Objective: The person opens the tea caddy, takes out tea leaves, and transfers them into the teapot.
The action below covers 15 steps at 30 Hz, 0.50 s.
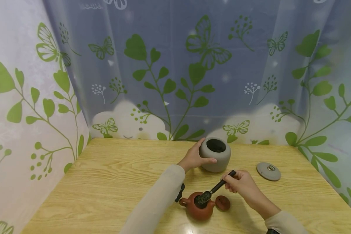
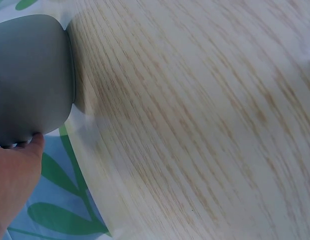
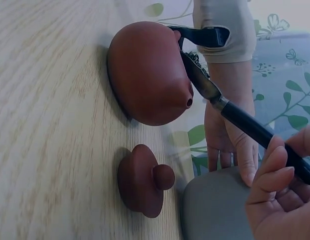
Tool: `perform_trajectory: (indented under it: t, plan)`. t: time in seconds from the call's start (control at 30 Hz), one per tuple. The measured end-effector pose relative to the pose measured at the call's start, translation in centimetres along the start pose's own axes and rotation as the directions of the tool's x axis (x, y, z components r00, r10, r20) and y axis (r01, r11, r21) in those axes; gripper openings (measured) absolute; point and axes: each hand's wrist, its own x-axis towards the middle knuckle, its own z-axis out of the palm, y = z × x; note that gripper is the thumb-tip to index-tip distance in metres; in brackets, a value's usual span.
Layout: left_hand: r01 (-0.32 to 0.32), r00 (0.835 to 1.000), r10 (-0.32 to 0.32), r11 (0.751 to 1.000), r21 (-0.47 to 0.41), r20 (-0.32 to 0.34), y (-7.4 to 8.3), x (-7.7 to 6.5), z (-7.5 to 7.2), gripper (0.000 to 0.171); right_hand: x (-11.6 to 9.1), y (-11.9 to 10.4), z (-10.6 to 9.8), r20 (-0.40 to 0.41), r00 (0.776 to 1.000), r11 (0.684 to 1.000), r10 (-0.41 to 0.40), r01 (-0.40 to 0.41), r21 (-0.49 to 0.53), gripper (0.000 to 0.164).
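My left hand (image 1: pixel 194 156) grips the side of a grey tea jar (image 1: pixel 219 161), thumb across its front and fingers behind. The jar has no lid on, and its dark mouth faces up toward the head camera. Between thumb and fingers, my right hand (image 1: pixel 242 187) holds a tea scoop (image 1: pixel 220 184) by its black handle. Dark green tea leaves (image 1: pixel 203 197) lie in the scoop's bowl, which slants down at the mouth of a reddish-brown teapot (image 1: pixel 199 213). In the right wrist view the scoop (image 3: pixel 245 120) reaches past the teapot's spout (image 3: pixel 187 101) to its rim.
The teapot's lid (image 3: pixel 139 182) lies on the table beside the spout, its knob up. Farther right rests the jar's grey lid (image 1: pixel 268 171) with a small ring on top. A leaf-printed curtain (image 1: pixel 169 81) hangs behind the wooden table (image 1: pixel 114 175).
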Motion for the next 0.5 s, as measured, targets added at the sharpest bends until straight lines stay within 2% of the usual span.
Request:
perform_trajectory:
  t: [0.13,0.27,0.4,0.5]
  plan:
    - [0.0,1.0,0.0,1.0,0.006,-0.001,0.1,0.0,0.0,0.104,0.0,-0.2,0.2,0.003,1.0,0.999,-0.025,0.025,-0.044,0.02]
    - [0.004,1.0,-0.004,1.0,0.007,-0.002,0.1,0.1,0.0,0.104,-0.3,-0.7,0.4,0.012,0.993,0.98,-0.118,0.118,-0.162,0.02]
    - [0.003,1.0,-0.003,1.0,0.008,-0.004,0.0,0.2,0.1,0.104,-0.8,-1.5,0.8,0.036,0.972,0.92,-0.231,0.23,-0.317,0.014]
    - [0.004,1.0,-0.004,1.0,0.011,-0.004,-0.1,0.2,0.1,0.104,-1.2,-2.0,1.3,0.068,0.949,0.867,-0.307,0.309,-0.39,0.013]
